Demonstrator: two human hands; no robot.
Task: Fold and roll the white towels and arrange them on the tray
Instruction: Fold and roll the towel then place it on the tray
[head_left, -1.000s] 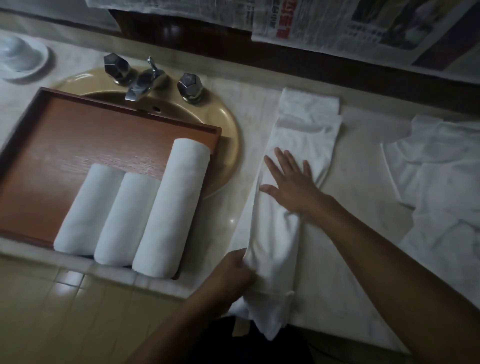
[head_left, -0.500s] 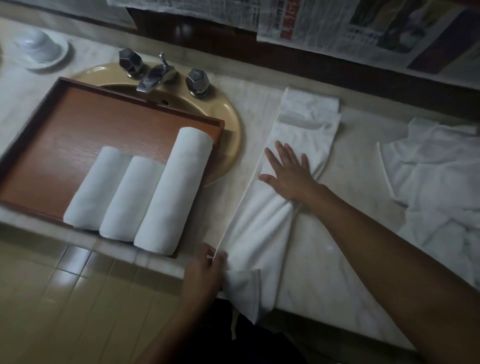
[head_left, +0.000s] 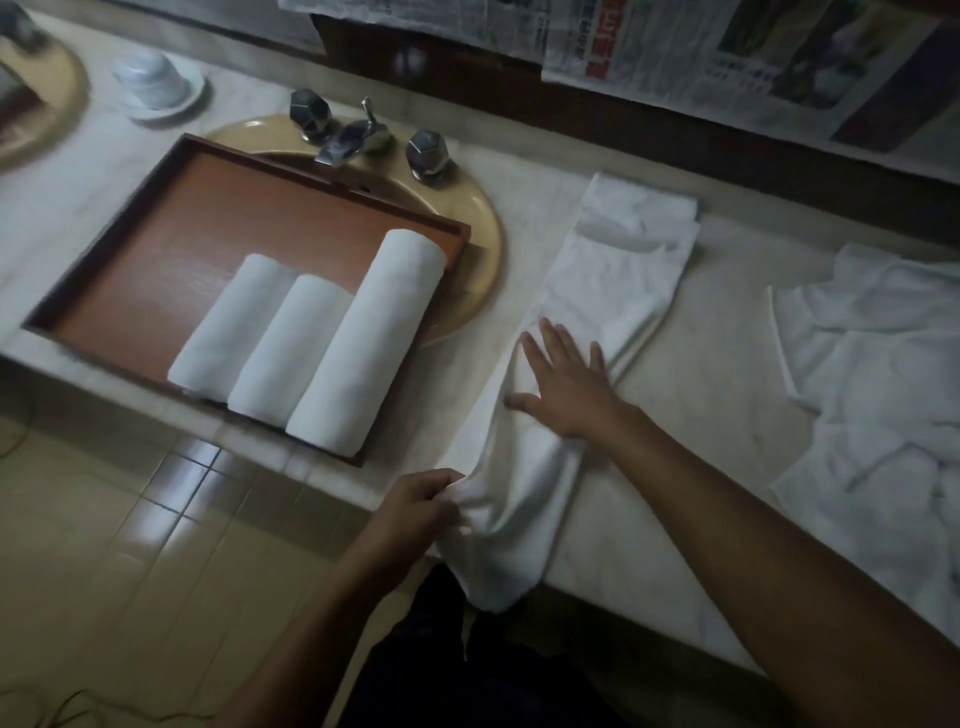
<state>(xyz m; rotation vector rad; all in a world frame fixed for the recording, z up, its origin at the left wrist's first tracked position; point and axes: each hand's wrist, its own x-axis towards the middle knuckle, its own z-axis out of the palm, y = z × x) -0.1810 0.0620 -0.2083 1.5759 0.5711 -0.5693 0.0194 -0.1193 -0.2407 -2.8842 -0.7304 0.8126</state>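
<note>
Head view. Counter (head_left: 727, 405), one, pale stone. Tray (head_left: 208, 249), one, brown wood, lying partly over a tan sink (head_left: 483, 249). On the tray: rolls (head_left: 288, 348), three, white, side by side and touching, the right one longest. Towel (head_left: 613, 291), one, folded into a long strip on the counter right of the tray, near end hanging over the edge. Hands, two, apart: right hand (head_left: 569, 384) flat on the strip's middle, fingers spread; left hand (head_left: 415, 514) pinching the strip's near end at the edge. Pile (head_left: 878, 374) of loose white towels, far right, count unclear. Tap (head_left: 353, 137), one; knobs (head_left: 427, 153), two. Cup (head_left: 153, 80), one, on a saucer (head_left: 192, 101). Newspaper (head_left: 727, 47) sheets along the wall.
</note>
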